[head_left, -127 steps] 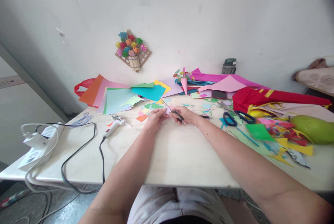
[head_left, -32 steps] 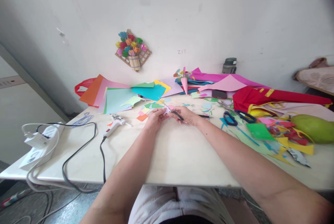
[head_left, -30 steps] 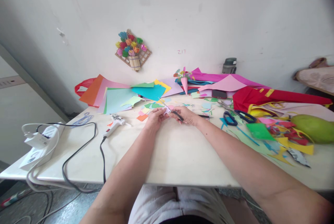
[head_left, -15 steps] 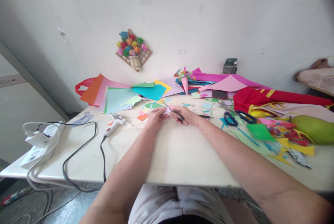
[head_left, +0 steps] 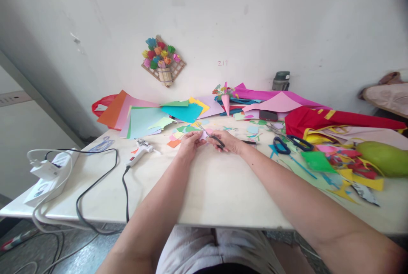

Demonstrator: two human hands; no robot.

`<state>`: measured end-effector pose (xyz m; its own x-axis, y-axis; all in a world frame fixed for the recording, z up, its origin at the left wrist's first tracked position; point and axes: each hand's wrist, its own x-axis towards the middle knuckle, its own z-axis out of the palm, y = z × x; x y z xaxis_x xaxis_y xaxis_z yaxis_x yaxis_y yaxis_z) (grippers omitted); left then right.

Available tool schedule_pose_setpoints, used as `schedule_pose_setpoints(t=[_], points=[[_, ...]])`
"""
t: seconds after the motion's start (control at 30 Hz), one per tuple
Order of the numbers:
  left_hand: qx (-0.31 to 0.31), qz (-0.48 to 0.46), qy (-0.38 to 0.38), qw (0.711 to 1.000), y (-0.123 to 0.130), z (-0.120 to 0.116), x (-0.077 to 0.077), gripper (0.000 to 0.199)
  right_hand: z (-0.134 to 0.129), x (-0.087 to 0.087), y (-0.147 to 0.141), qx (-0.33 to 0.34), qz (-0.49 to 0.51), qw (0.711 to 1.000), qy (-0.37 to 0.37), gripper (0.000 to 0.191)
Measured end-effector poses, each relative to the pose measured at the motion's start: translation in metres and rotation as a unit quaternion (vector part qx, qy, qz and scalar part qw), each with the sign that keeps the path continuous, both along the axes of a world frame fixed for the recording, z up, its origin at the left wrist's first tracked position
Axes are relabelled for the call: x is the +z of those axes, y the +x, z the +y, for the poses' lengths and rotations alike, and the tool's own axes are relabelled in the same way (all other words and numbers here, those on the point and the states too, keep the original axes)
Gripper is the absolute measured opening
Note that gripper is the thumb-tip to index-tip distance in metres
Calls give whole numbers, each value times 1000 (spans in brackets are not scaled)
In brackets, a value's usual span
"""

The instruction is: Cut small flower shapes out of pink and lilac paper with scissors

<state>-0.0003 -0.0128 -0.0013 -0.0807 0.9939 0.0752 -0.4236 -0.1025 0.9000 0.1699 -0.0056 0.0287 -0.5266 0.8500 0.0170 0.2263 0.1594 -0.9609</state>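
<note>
Both forearms reach forward from the near edge of the counter, angled inward so that the hands meet near the middle. The left forearm slants to the right as it goes away from the body; the right forearm slants to the left.

The left hand is turned inward, its fingers closed on a small lilac paper piece between the two hands. The right hand is just beside it, its fingers curled around the dark handles of the scissors. The blades point far and left, slightly parted, at the lilac paper; the hands are small in view, so the exact grip of each finger seems hard to make out.

Just beyond the hands lie loose paper scraps. To the left, a white glue gun lies on the counter. To the right are the navy-handled shears and, farther right, a green fruit. At the far side, a pink paper cone holds small paper flowers.
</note>
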Motion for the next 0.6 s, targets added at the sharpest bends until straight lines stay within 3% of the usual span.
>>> schedule_pose_setpoints(t=[0.6], points=[[3,5,-12,1000,1,-1,3,26,-6,4,-1,-8,11,1000,-8,33]])
